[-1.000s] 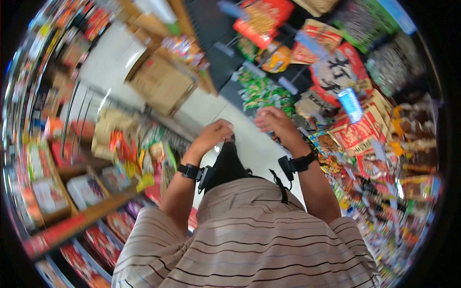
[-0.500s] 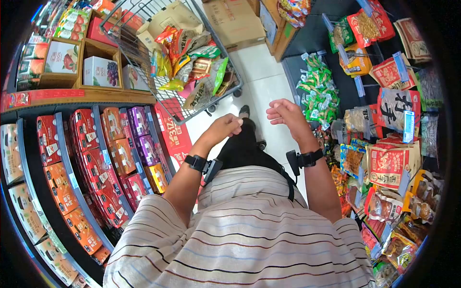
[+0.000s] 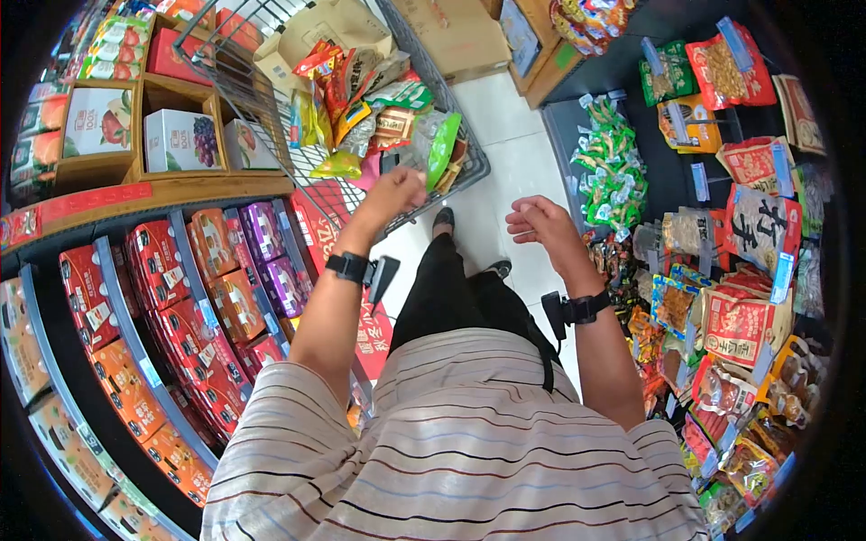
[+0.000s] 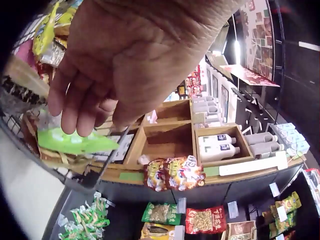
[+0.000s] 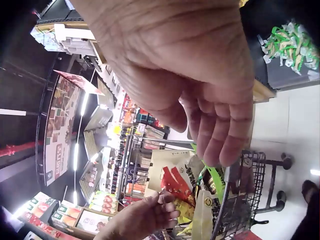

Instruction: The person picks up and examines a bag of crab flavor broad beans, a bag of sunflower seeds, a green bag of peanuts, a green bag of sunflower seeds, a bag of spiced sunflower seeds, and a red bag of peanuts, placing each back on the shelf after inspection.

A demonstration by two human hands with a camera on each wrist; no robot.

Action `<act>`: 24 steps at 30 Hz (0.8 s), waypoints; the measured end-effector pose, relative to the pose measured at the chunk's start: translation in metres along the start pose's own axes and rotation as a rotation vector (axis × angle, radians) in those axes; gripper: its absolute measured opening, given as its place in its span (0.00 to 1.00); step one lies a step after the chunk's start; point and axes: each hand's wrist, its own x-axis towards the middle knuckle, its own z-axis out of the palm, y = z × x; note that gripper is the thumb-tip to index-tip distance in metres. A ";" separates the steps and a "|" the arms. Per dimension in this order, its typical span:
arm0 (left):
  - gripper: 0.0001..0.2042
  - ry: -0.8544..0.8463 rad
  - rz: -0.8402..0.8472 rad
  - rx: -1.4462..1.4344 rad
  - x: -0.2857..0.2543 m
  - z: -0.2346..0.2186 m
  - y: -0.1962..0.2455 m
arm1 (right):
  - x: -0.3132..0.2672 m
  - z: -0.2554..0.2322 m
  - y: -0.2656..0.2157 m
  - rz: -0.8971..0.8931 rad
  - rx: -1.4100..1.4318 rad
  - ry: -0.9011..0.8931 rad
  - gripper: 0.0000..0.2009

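My left hand [image 3: 390,200] hangs over the near end of the wire shopping cart [image 3: 482,164], its fingers loosely bent and holding nothing. Just beyond its fingertips lies a clear bag with a bright green edge [image 3: 442,150], which also shows below the fingers in the left wrist view. Inside the cart are a brown paper bag [image 3: 293,63], a yellow packet [image 3: 337,165] and several other snack packets. My right hand [image 3: 547,233] is held in the air above the floor, right of the cart, with relaxed fingers and nothing in them.
Shelves of red boxes [image 3: 164,257] and a wooden display with fruit boxes [image 3: 185,140] line the left. Along the right hang snack packets [image 3: 735,320], with green-wrapped packets [image 3: 609,171] on a low ledge. A cardboard box [image 3: 451,36] stands past the cart.
The view has swung toward the left shelves and the cart has come nearer. My left hand has moved from over the legs to the cart's near edge. My right hand stays raised and unoccupied.
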 end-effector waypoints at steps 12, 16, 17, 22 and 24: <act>0.22 -0.006 -0.072 0.917 0.141 -0.105 -0.059 | 0.065 0.046 -0.025 0.099 0.070 0.027 0.14; 0.17 0.133 -0.219 1.102 0.170 -0.106 -0.068 | 0.073 0.056 -0.029 0.136 0.094 0.041 0.14; 0.17 0.127 -0.255 1.181 0.180 -0.109 -0.071 | 0.075 0.058 -0.029 0.145 0.099 0.050 0.14; 0.15 0.152 -0.195 1.327 0.225 -0.126 -0.106 | 0.083 0.064 -0.023 0.210 0.156 0.080 0.13; 0.15 0.138 -0.266 1.368 0.229 -0.122 -0.089 | 0.086 0.066 -0.023 0.210 0.196 0.083 0.13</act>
